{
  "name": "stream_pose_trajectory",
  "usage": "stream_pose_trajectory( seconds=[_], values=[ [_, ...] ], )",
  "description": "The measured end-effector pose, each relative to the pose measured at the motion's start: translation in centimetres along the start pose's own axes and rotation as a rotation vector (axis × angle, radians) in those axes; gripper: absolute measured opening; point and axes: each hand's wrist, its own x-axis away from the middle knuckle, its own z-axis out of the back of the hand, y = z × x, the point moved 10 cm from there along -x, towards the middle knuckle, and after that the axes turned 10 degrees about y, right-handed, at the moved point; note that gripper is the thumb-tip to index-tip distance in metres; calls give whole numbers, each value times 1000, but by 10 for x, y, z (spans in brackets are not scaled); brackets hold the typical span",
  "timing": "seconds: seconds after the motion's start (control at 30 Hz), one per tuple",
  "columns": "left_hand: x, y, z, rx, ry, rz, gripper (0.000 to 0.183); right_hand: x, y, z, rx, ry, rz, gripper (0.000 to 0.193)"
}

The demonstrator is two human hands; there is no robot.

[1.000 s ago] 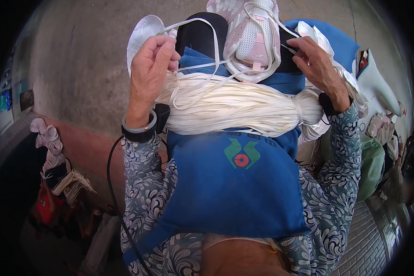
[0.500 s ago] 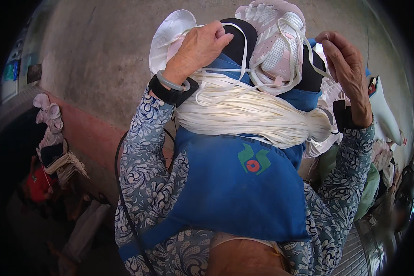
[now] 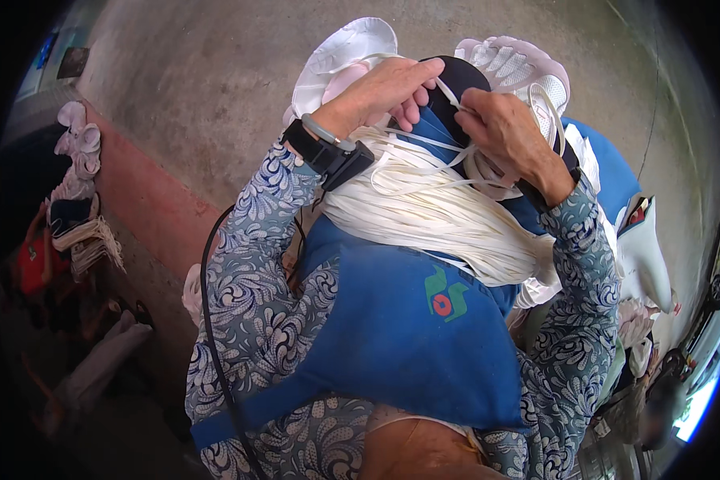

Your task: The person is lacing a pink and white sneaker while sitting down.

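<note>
A short stretch of white shoelace [image 3: 449,93] runs between my hands above my knees. My left hand [image 3: 388,90] pinches it between thumb and forefinger, the other fingers loosely curled. The fingers of my right hand [image 3: 504,132] are closed on the lace just beside. Behind my right hand is a white and pink sneaker [image 3: 520,64], partly covered, with lace looping from its front. A second white and pink shoe [image 3: 344,60] lies beyond my left wrist. Across my lap rests a thick bundle of cream laces [image 3: 432,212], with loose strands trailing over it.
A blue apron [image 3: 392,320] covers my front and lap. A black cable [image 3: 208,320] hangs along my left arm. More pale shoes [image 3: 80,140] are stacked at the far left, near a person in red [image 3: 36,260]. A white object [image 3: 644,256] stands at the right on the concrete floor [image 3: 184,96].
My right hand has come in leftward from the far right to meet my left hand, which has shifted right. The lace between them is now short. The view has shifted slightly.
</note>
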Motion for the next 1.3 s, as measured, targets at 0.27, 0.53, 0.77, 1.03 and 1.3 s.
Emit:
stream_pose_trajectory(
  seconds=[0.27, 0.53, 0.77, 1.03, 1.3],
  values=[
    [-12, 18, -16, 638, -226, 8, 43, 39, -37, -7, -216, -220, 97, 15],
    [-10, 21, 3, 113, 33, -163, 53, 58, -31, 5, -298, -168, 106, 13],
    [-19, 45, -6, -869, 198, -471, 51, 65, -45, -1, -229, -269, 138, 13],
    [-11, 37, 11, -122, 57, -317, 25, 139, 47, 167, -193, 414, -253, 27],
    [73, 136, 93, 533, -199, -682, 24, 346, 151, 362, 10, 1547, -709, 33]
  ],
)
